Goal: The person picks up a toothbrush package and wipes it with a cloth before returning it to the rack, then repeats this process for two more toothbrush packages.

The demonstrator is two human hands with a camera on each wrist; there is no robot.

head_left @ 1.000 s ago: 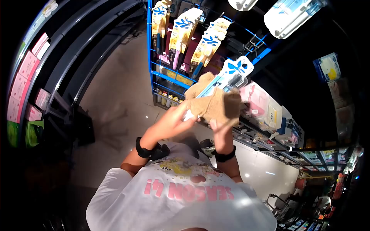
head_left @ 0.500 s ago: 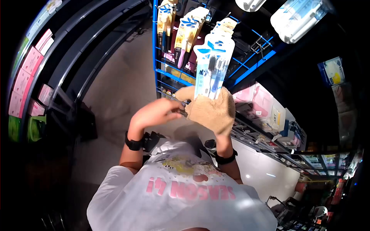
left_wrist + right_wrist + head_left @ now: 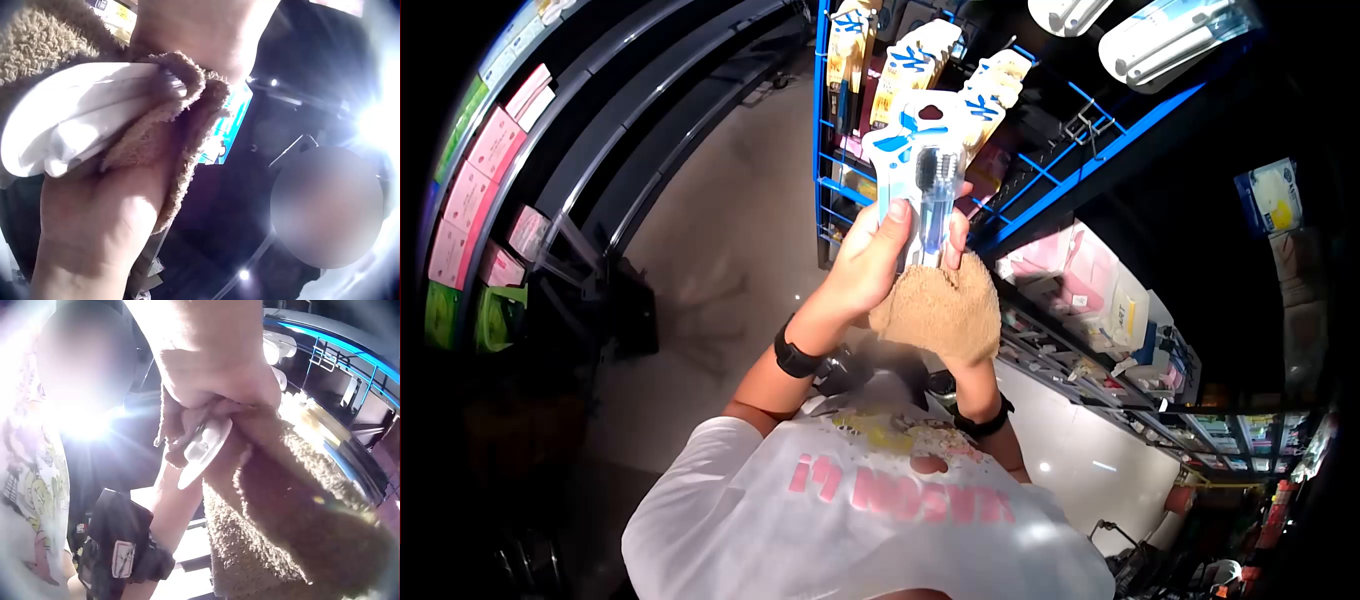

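Observation:
My left hand (image 3: 868, 258) grips the left side of a carded toothbrush pack (image 3: 940, 200), its thumb lying on the front. The pack stands tilted up, with dark bristles under clear plastic and a white and blue card. Fingers of my right hand (image 3: 957, 240) curl at the pack's right edge. A tan fluffy cloth (image 3: 940, 315) bunches over the right palm and hides most of that hand. Inside the cloth's folds, both wrist views show a rounded white plastic piece (image 3: 81, 122), held close between the hands.
Behind the pack, a blue wire rack (image 3: 1050, 225) carries hanging yellow toothbrush packs (image 3: 915, 65). White packaged items (image 3: 1175, 45) hang at upper right. Pink boxes (image 3: 1055, 255) line a right-hand shelf. Dark shelves (image 3: 630, 100) with pink cartons (image 3: 475, 190) stand left of the floor aisle (image 3: 700, 240).
The left hand came off the cloth, then moved up onto the toothbrush pack and took hold of it. The pack has turned more upright and come in front of the rack.

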